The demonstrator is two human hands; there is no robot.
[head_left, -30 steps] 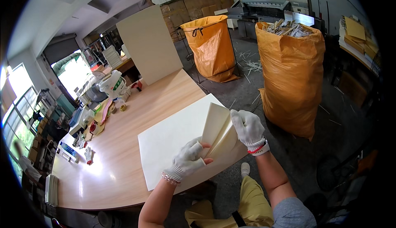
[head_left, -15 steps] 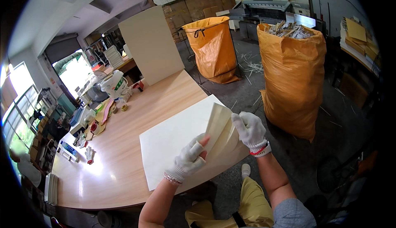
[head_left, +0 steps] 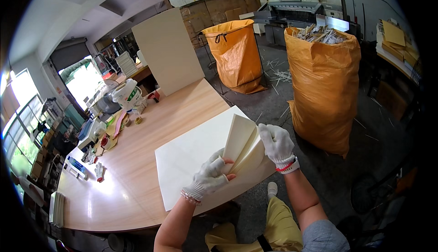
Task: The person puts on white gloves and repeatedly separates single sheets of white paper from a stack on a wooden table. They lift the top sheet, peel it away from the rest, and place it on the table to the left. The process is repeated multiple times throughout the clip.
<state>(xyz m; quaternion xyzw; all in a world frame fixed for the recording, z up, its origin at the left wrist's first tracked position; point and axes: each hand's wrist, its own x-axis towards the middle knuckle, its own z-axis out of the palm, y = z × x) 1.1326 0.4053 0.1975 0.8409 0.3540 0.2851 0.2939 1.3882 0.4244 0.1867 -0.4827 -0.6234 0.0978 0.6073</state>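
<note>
A stack of large white paper sheets (head_left: 194,149) lies at the table's near right edge. Several cream-white sheets (head_left: 238,135) on it are bent up and fanned at the right side. My right hand (head_left: 277,145), in a white glove, pinches the far right edge of these bent sheets. My left hand (head_left: 211,174), gloved with bare fingertips, has its fingers closed against the lower part of the fanned sheets; where they press under the paper is partly hidden.
The wooden table (head_left: 146,133) stretches left, with a white bucket (head_left: 127,92), tape rolls and a bottle (head_left: 76,164) along its far side. A tall board (head_left: 169,51) stands upright at its far end. Orange sacks (head_left: 324,88) of paper scraps stand right on the floor.
My left fingers have shifted slightly down along the bent sheets. The sheets now stand more spread apart, with wider gaps. My right hand has hardly moved.
</note>
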